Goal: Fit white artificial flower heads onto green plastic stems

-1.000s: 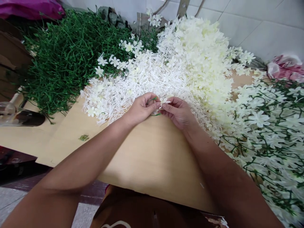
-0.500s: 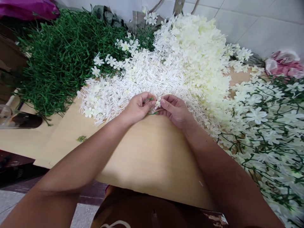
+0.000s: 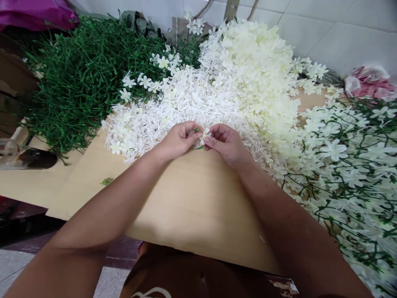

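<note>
My left hand [image 3: 183, 138] is closed on a green plastic stem [image 3: 192, 130], pinched between thumb and fingers over the table's middle. Facing it, my right hand [image 3: 225, 142] pinches a small white artificial flower [image 3: 206, 133] where the two hands meet. A green stem tip shows just below the flower. Fingers hide how flower and stem join. Right behind the hands lies a heap of thin white flower pieces [image 3: 198, 99], with a mound of loose cream-white petals [image 3: 260, 70] to its right.
A big pile of green stems [image 3: 83, 78] covers the back left. Finished-looking white flowers on green stems [image 3: 350, 178] spread along the right. A clear cup with dark liquid [image 3: 34, 156] is at the left edge. The cardboard surface [image 3: 192, 198] lies before me; a tiled wall [image 3: 347, 33] stands behind.
My right thumb and fingers have closed in slightly on the white flower, shifting a little left. The left hand has hardly moved.
</note>
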Available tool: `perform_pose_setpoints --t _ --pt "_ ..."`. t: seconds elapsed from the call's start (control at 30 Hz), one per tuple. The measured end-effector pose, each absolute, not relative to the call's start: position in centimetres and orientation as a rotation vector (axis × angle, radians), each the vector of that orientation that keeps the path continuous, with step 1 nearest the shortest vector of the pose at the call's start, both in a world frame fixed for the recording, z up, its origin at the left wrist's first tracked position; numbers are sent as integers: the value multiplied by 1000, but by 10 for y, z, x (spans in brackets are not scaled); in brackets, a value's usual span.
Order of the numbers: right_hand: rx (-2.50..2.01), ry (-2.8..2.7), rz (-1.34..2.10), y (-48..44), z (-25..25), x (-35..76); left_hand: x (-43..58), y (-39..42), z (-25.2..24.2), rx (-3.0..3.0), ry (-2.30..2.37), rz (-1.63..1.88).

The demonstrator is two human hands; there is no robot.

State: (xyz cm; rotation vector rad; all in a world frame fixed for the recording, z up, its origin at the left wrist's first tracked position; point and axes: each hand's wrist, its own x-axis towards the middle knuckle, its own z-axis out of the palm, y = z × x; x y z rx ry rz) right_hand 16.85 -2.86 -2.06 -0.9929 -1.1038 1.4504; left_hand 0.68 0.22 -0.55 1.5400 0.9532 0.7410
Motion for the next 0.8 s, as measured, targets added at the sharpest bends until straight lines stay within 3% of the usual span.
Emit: perform_pose_setpoints --t 0.47,0.8 --pt "-962 -939 1514 -30 -17 174 -8 5 6 1602 822 544" --pt "-938 -941 1579 -31 -21 171 -3 6 -3 1425 801 640"
